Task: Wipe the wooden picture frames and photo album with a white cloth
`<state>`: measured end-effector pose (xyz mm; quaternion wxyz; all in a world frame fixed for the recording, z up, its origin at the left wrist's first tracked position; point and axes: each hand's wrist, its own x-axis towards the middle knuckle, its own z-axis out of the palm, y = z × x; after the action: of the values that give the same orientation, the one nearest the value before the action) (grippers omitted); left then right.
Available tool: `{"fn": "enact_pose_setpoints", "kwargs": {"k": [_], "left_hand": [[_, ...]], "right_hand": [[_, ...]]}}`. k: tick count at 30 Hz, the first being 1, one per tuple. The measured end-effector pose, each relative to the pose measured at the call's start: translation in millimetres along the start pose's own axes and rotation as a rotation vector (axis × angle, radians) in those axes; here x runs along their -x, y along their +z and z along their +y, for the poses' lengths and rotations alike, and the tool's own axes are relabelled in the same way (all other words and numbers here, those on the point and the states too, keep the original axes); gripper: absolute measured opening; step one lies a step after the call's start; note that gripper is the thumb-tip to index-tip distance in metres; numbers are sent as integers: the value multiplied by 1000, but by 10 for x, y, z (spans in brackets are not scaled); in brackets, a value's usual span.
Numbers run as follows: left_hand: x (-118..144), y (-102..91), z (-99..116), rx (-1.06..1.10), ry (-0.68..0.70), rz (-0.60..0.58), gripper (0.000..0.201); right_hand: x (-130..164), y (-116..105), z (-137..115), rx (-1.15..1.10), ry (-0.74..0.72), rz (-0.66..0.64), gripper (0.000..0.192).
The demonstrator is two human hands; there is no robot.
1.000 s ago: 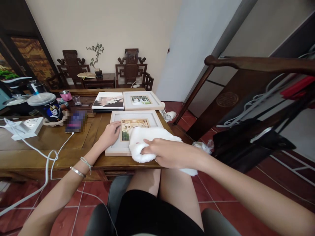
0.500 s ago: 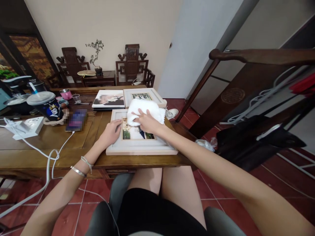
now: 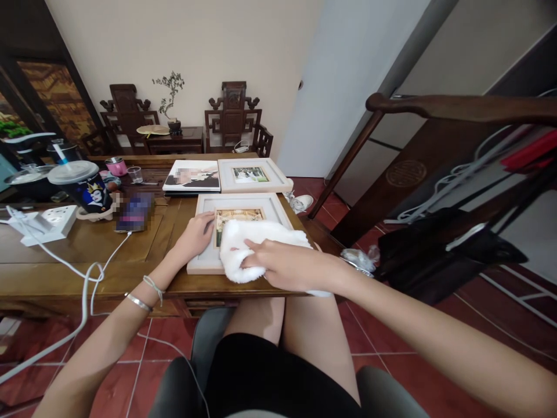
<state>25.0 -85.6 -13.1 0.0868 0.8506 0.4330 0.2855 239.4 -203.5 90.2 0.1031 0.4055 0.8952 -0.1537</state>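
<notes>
A white fluffy cloth (image 3: 243,249) is bunched under my right hand (image 3: 282,264), whose fingers are closed on it. The cloth lies over the lower right of a pale wooden picture frame (image 3: 209,269), covering part of the photo (image 3: 239,215) and the front edge. My left hand (image 3: 198,235) rests on the left border of this frame, its fingers stretched over the edge onto the white mat. The frame lies flat near the front edge of the wooden table (image 3: 165,255).
Behind lie a second framed photo (image 3: 250,174) and a white photo panel (image 3: 191,174). Leftward are a phone (image 3: 134,212) on a cable, a lidded dark cup (image 3: 89,191), a power strip (image 3: 47,223), a pink mug (image 3: 116,167) and a small clear cup (image 3: 135,174).
My right hand and the cloth have moved toward me and slightly right, from the frame's upper part to its front edge. The photo's top is now uncovered. My left hand stays put.
</notes>
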Motion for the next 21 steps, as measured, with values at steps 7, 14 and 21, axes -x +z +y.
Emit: {"fn": "enact_pose_setpoints", "kwargs": {"k": [7, 14, 21], "left_hand": [[-11, 13, -6, 3, -5, 9, 36], [-22, -2, 16, 105, -22, 74, 43], [7, -19, 45, 174, -82, 138, 55]], "right_hand": [[-541, 318, 424, 91, 43, 273, 67], [-1154, 119, 640, 147, 140, 332, 65], [-927, 79, 192, 90, 14, 201, 60]]}}
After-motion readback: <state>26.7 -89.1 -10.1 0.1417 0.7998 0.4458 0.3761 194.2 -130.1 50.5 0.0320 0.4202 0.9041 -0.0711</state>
